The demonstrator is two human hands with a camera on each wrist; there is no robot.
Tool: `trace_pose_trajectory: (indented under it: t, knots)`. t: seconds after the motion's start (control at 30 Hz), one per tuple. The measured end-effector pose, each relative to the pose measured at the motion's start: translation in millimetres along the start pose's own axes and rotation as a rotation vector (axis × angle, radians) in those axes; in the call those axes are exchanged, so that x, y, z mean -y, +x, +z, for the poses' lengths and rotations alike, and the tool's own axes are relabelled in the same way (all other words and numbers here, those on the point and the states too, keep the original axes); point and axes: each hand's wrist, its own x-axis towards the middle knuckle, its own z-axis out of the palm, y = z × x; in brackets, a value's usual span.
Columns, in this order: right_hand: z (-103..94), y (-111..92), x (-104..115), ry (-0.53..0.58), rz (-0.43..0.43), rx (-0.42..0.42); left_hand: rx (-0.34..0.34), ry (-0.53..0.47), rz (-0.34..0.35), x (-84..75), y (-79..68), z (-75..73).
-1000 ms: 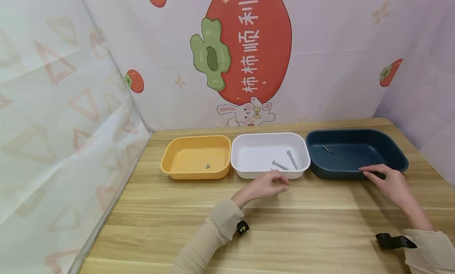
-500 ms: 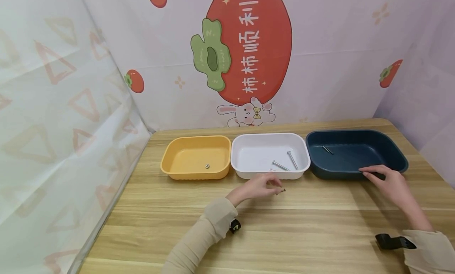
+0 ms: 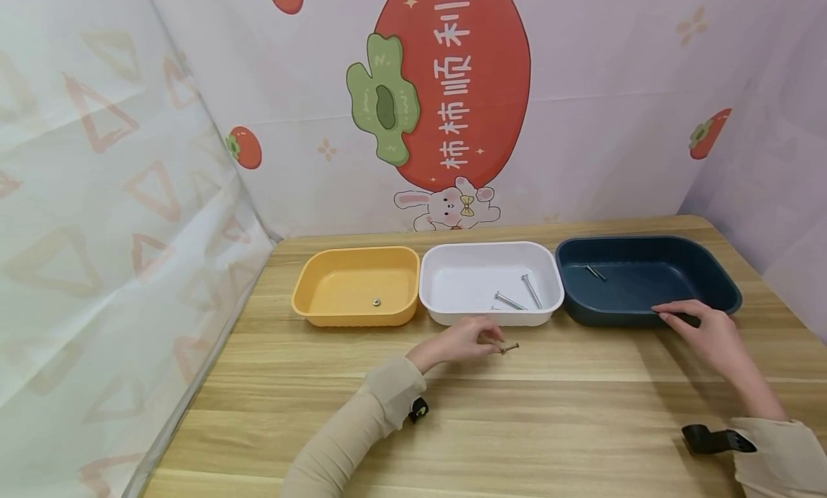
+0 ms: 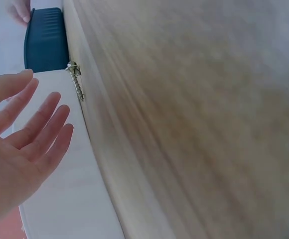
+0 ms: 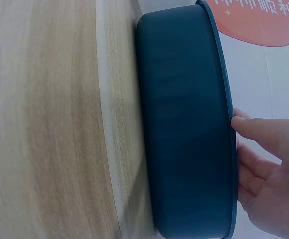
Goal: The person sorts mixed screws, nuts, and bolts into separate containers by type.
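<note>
My left hand [image 3: 460,339] hovers over the table in front of the white tray [image 3: 491,319], its fingers loosely spread and nothing between them. Just past its fingertips lie brass-coloured screws [image 3: 510,348] on the wood; they overlap, so their number is hard to tell. A threaded shank and screw head [image 4: 76,79] show in the left wrist view, apart from the fingers. At the right, my right hand [image 3: 711,333] pinches the front rim of the dark blue tray [image 5: 187,129], thumb outside and fingers inside.
Two long silver bolts [image 3: 510,301] and a barely visible small piece lie in the white tray. The yellow tray [image 3: 355,318] at left holds a nut [image 3: 377,302]. Small metal pins [image 3: 596,272] lie in the dark blue tray. All three trays stand side by side.
My left hand has drawn back to the left, and its fingers have come off the screws, which now lie in view on the table. The right hand has stayed on the tray rim.
</note>
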Motion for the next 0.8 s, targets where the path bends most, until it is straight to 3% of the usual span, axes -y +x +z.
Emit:
trace_pose_trajectory:
  t: [0.1, 0.33, 0.57, 0.8]
  knots:
    - [5.2, 1, -17, -0.039, -0.007, -0.016, 0.009, 0.016, -0.003, 0.3, 0.1, -0.2]
    - [5.6, 2, -23, 0.003, -0.022, 0.004, 0.059, 0.057, -0.044, 0.3, 0.7, 2.3]
    - [16.1, 4, -44, -0.046, -0.007, -0.029, 0.073, 0.093, -0.058, 0.6, 3.3, 5.4]
    - [8.6, 3, -29, -0.046, -0.005, -0.013, 0.087, 0.106, -0.069, 1.5, 8.1, 7.5]
